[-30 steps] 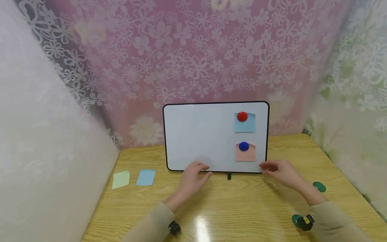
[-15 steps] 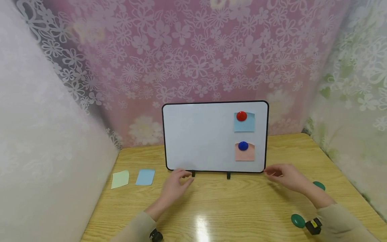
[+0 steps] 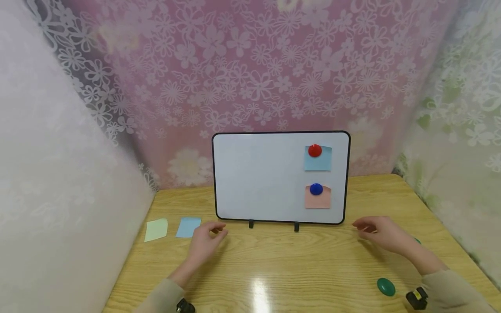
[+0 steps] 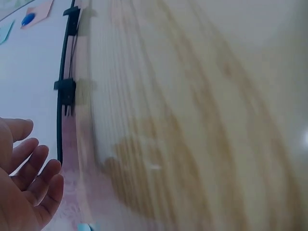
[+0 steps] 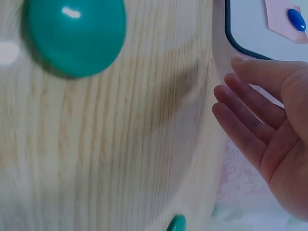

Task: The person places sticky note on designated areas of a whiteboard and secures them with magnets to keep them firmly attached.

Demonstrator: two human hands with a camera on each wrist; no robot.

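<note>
A whiteboard with a black frame stands upright at the back of the table. On its right side a red magnet holds a blue note, and below, a blue magnet holds a pink note. My left hand, fingers loosely bent and holding nothing, hovers left of the board's feet, close beside a loose blue sticky note. Right of the board's lower corner is my right hand, also holding nothing, its fingers relaxed. A green magnet lies on the table near the right wrist.
A pale green note lies at the table's left edge. Two black feet support the board. A second green magnet is mostly hidden behind the right forearm in the head view. A patterned curtain hangs behind.
My left hand has moved left, away from the board's bottom edge to beside the blue note. My right hand has drawn back to the right, away from the board's corner.
</note>
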